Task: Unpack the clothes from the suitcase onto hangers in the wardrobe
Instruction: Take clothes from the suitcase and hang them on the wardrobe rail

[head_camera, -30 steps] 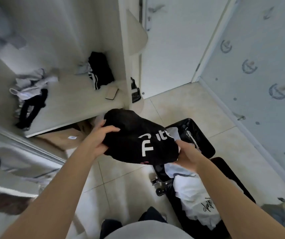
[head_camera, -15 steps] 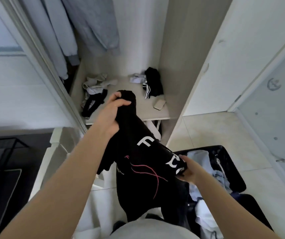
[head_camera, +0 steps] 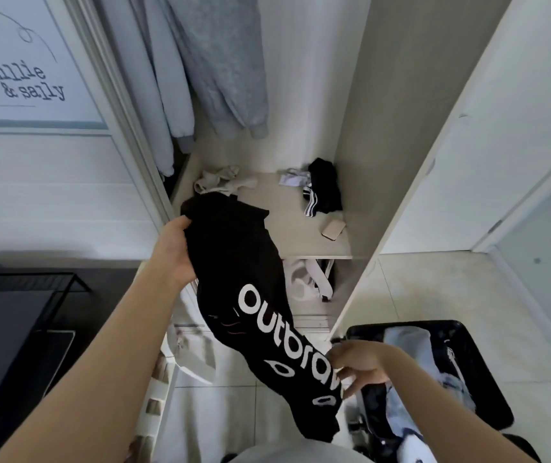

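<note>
A black garment (head_camera: 234,259) with white lettering hangs stretched between my hands in front of the open wardrobe (head_camera: 350,128). My left hand (head_camera: 174,255) grips its upper end near the shelf's front edge. My right hand (head_camera: 360,369) pinches its lower part beside the lettering, fingers curled on the cloth. The open black suitcase (head_camera: 487,382) lies on the floor at lower right, with light blue and white clothes inside. No hanger shows in my hands.
Grey garments (head_camera: 220,68) hang in the wardrobe. On its shelf (head_camera: 280,235) lie a beige garment (head_camera: 220,182), a black striped garment (head_camera: 324,192) and a small flat beige case (head_camera: 333,230). A black table (head_camera: 7,332) stands at left. Tiled floor (head_camera: 417,289) at right.
The garment has unrolled from a bunched bundle into a long hanging strip. My left hand rose toward the shelf while my right stayed low. My view turned up toward the wardrobe.
</note>
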Demonstrator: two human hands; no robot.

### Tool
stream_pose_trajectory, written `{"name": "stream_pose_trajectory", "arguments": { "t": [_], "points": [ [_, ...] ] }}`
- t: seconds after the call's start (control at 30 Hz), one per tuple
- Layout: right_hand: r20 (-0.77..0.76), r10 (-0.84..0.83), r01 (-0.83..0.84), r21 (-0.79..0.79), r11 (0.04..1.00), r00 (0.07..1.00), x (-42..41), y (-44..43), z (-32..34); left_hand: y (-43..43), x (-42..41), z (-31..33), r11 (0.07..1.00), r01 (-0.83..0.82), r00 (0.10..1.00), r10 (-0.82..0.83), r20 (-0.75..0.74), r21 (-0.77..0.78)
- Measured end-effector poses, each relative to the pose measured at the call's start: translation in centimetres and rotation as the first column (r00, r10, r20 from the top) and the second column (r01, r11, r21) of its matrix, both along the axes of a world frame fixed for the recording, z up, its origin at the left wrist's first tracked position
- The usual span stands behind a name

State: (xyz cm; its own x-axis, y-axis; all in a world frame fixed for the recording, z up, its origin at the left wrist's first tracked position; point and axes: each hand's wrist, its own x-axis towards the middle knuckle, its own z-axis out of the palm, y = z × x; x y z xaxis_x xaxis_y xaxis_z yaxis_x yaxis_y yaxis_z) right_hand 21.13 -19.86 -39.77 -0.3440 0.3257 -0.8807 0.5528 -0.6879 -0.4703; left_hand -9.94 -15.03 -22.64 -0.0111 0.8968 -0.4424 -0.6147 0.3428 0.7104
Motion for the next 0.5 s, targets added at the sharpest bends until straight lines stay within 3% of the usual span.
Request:
{"name": "stream_pose_trajectory", "arguments": {
  "t": [0.07, 0.17, 0.23, 0.3, 0.37, 0.43, 0.5],
  "points": [
    [-0.02, -0.088, 0.089, 0.049, 0.995, 0.996, -0.8, 0.5, 0.3, -0.2, 0.6, 0.1, 1.0, 0.009, 0.997, -0.009, 0.071, 0.005],
    [-0.036, -0.327, 0.327, 0.212, 0.921, 0.944, -2.6, 1.7, 1.0, -0.5, 2.1, 0.2, 0.999, 0.05, 0.998, -0.05, 0.025, -0.012],
    [-0.205, -0.487, 0.497, -0.001, 0.868, 0.849, -4.5, 2.7, 2.0, -0.4, 2.9, -0.1, 0.996, 0.087, 0.996, -0.087, 0.008, -0.027],
    [-0.336, -0.653, 0.57, -0.32, 0.757, 0.678, -6.7, 3.8, 3.1, -0.3, 3.5, -0.5, 0.994, 0.101, 0.995, -0.1, 0.028, -0.034],
    [-0.384, -0.779, 0.572, -0.531, 0.625, 0.496, -9.1, 4.8, 4.4, -0.5, 3.7, -1.1, 0.991, 0.128, 0.992, -0.128, 0.02, -0.025],
    [-0.369, -0.842, 0.589, -0.602, 0.539, 0.393, -11.4, 6.0, 5.3, -0.9, 3.8, -1.3, 0.982, 0.187, 0.981, -0.188, -0.042, -0.02],
    [-0.364, -0.857, 0.629, -0.581, 0.516, 0.366, -13.1, 7.6, 5.5, -1.5, 3.1, -1.7, 0.967, 0.256, 0.963, -0.256, -0.085, -0.012]
  ]
}}
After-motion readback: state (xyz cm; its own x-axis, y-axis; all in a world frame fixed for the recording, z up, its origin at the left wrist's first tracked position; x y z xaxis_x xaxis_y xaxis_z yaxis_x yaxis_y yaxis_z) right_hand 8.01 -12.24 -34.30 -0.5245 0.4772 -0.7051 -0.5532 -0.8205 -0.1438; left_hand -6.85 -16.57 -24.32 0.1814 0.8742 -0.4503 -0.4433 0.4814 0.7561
